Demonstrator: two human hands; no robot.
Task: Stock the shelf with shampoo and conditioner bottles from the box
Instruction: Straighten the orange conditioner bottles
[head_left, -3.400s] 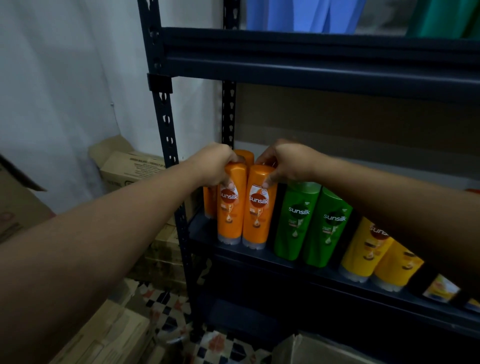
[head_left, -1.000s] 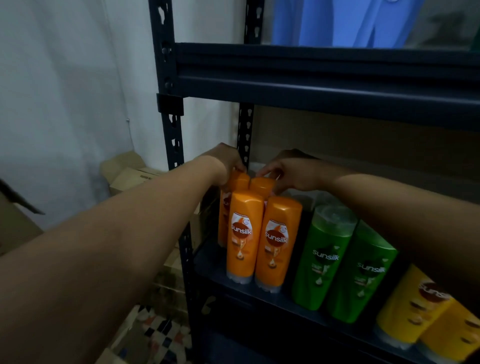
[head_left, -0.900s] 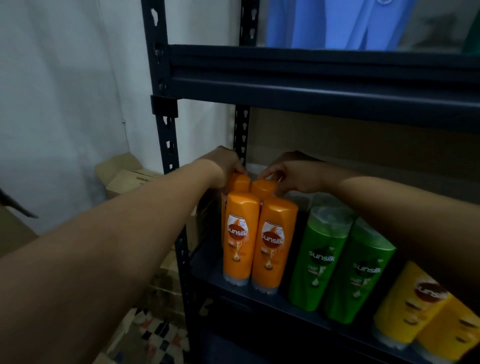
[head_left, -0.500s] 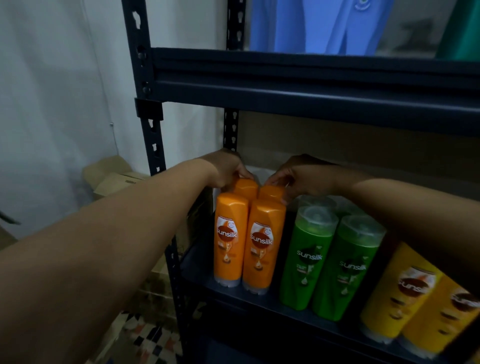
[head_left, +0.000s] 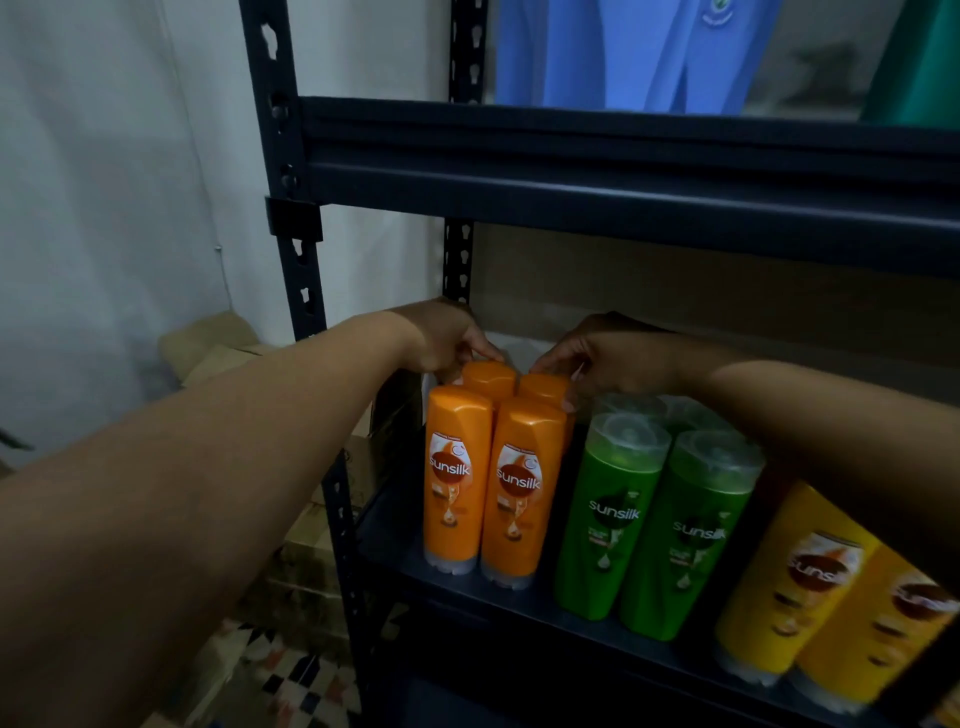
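A: Fingers first. What do we have?

B: Left hand (head_left: 441, 338) fingers curl over the rounded cap of the rear-left orange bottle (head_left: 488, 378), frame centre. Right hand (head_left: 602, 358) pinches the rear-right orange bottle (head_left: 545, 388) at its cap, thumb and fingertips on glossy plastic.

A: Front row?

B: We see two front orange bottles (head_left: 454, 478), upright, touching side to side, smooth oval bodies, clear bases, directly in front of the held pair. All four stand on the dark metal shelf (head_left: 395, 540), left end.

A: Further out?

B: Right of them, green bottles (head_left: 613, 514) with translucent domed caps, then yellow bottles (head_left: 795, 577) at lower right, tilted in the wide-angle view. Slotted steel upright (head_left: 291, 218) at upper left. Matte cardboard boxes (head_left: 208, 348) left of the frame, beside the white wall; patterned floor tiles (head_left: 291, 680) at bottom. Blue fabric (head_left: 623, 52) above the upper shelf beam.
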